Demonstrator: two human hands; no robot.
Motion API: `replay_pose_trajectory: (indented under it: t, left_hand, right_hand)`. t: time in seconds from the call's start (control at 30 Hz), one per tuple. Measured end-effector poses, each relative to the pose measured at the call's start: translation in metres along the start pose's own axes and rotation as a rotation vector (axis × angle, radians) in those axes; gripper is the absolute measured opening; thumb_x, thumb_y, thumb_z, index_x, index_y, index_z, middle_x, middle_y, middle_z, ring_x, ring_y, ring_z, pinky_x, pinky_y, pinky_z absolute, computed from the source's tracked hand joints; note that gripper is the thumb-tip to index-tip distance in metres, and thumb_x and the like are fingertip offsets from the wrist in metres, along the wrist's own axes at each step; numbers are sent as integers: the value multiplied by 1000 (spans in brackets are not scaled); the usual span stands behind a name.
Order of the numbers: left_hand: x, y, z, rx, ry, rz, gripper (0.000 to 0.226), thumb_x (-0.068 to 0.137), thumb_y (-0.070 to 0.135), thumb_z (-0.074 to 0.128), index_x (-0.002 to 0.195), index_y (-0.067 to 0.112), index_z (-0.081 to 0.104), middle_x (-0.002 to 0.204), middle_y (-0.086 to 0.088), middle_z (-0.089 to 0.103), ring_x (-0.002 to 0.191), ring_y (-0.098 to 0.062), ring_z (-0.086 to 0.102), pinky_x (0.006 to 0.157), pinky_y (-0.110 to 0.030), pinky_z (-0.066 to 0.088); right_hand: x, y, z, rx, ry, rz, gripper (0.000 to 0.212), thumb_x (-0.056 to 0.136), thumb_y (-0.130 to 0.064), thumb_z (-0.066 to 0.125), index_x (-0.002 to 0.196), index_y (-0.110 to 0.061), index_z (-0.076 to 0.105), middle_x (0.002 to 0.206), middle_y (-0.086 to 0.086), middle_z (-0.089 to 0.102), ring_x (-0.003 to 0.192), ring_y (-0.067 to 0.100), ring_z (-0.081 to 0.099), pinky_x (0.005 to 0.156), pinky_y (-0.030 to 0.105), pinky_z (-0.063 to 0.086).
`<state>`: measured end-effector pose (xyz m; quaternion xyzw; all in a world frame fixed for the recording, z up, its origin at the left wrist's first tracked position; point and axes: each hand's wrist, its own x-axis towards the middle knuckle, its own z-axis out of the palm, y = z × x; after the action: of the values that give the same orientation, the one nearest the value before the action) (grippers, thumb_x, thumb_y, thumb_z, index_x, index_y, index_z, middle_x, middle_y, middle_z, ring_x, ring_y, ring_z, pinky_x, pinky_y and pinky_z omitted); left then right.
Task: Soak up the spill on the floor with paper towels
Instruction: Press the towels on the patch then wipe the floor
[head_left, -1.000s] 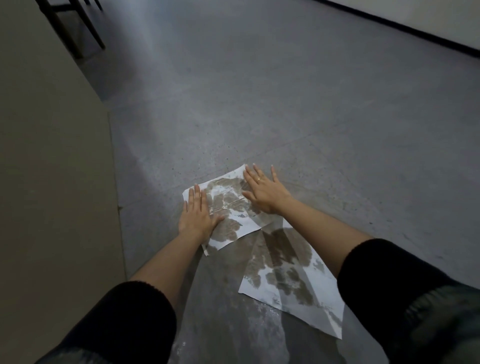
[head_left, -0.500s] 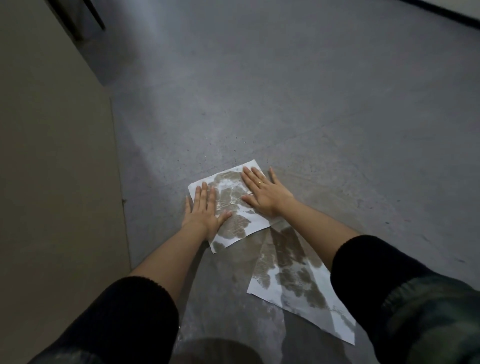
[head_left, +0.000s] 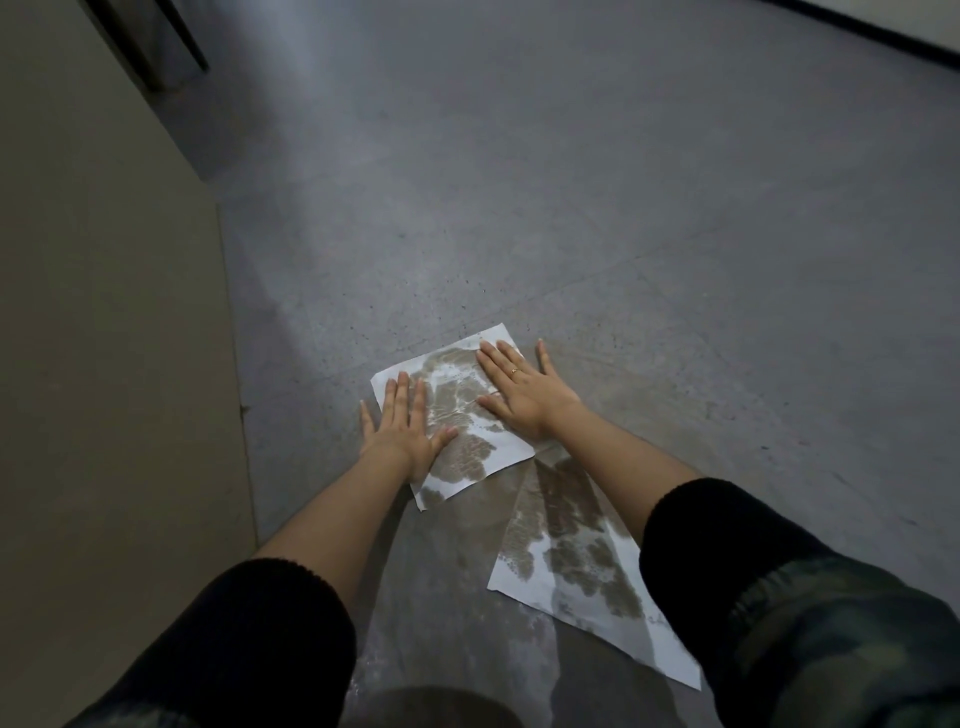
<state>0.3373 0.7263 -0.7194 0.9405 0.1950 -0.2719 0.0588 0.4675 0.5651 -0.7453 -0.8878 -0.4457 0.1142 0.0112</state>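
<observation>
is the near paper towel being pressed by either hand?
No, both the left hand and right hand lie flat on the far paper towel; the near paper towel lies untouched.

No text, label or number can be read anywhere. The paper towels (head_left: 457, 415) carry only brown stains

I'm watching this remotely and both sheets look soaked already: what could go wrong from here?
1. The far paper towel under the left hand and right hand is largely brown; it may be saturated, and if dragged could smear liquid or tear.
2. Wet floor shows between it and the near paper towel, uncovered, so liquid there could be missed.
3. The wet patch reaches toward the person, who might kneel or slip in it.
</observation>
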Motion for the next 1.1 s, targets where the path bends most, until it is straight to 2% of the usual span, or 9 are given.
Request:
replay_pose_trajectory:
  t: [0.47, 1.1]
  left_hand:
    - [-4, 0, 5, 0, 28, 1, 84, 90, 70, 8, 146, 18, -28, 152, -3, -39, 140, -19, -34, 112, -58, -17]
    - [-31, 3, 22, -12, 66, 51, 72, 96, 60, 8, 148, 21, -24, 154, -1, -34, 142, -17, -29, 108, -59, -19]
  right_hand:
    - [-4, -1, 2, 8, -2, 18, 67, 98, -58, 7, 153, -23, -11, 160, -9, -17, 147, 11, -17, 112, 62, -16]
    - [-38, -5, 4, 48, -16, 11, 59, 102, -50, 9, 153, -26, -10, 160, -12, -15, 147, 8, -15, 112, 59, -20]
